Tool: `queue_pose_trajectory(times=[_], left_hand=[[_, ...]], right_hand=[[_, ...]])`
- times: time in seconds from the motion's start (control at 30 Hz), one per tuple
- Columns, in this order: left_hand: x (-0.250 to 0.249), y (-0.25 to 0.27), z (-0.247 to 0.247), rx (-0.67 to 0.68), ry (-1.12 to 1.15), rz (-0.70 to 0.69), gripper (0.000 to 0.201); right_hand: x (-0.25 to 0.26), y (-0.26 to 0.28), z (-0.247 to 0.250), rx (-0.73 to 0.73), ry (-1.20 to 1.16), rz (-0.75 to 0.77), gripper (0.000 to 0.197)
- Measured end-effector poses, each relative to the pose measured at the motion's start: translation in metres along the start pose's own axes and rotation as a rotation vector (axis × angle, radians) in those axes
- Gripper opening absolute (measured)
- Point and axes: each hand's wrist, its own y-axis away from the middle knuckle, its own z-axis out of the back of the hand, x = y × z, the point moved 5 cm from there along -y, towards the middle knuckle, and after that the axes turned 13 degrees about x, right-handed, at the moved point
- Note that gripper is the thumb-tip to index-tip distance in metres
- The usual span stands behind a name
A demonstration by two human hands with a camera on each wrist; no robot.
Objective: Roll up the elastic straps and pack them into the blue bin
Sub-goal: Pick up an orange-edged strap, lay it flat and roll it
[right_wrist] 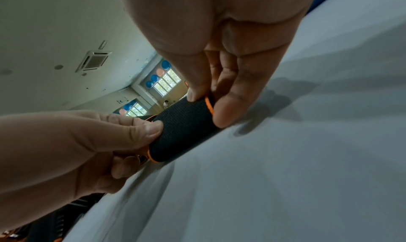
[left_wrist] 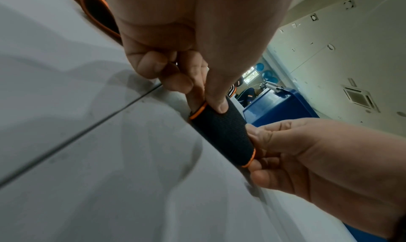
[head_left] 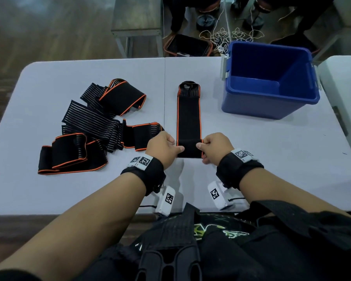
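A black elastic strap [head_left: 188,118] with orange edging lies straight along the middle of the grey table [head_left: 251,159], its near end turned into a small roll [left_wrist: 222,132] [right_wrist: 182,131]. My left hand [head_left: 166,148] [left_wrist: 197,93] pinches the roll's left end, thumb on top. At the roll's right end my right hand [head_left: 210,148] [right_wrist: 211,106] pinches it the same way. A blue bin [head_left: 270,78] stands at the back right with nothing showing inside.
A heap of several more black and orange straps [head_left: 93,126] lies on the table's left half, close to my left hand. Behind the table are a dark crate [head_left: 187,45], tangled cords [head_left: 227,35] and a metal stool [head_left: 137,27].
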Motion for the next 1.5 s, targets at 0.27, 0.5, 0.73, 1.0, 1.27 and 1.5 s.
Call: queue_pose_trajectory(times=[0.27, 0.5, 0.73, 1.0, 1.27, 1.5], left_hand=[[-0.005, 0.001, -0.011, 0.044, -0.132, -0.070, 0.024], [-0.006, 0.008, -0.011, 0.062, -0.158, -0.099, 0.013], [-0.005, 0.005, -0.007, 0.085, -0.331, -0.174, 0.028], [0.008, 0.007, -0.003, 0.173, -0.440, -0.229, 0.080], [0.011, -0.004, -0.005, 0.179, -0.199, -0.188, 0.044], [-0.002, -0.008, -0.012, 0.179, -0.265, -0.133, 0.035]], right_hand=[[0.005, 0.004, -0.004, -0.060, 0.072, 0.088, 0.010], [0.006, 0.011, -0.006, -0.081, 0.248, 0.176, 0.012], [0.005, 0.013, -0.013, 0.015, 0.573, 0.203, 0.053], [-0.003, 0.014, -0.013, 0.026, 0.650, 0.197, 0.055], [-0.001, 0.005, -0.011, 0.061, 0.471, 0.142, 0.041], [-0.005, -0.009, -0.003, 0.044, 0.308, 0.025, 0.049]])
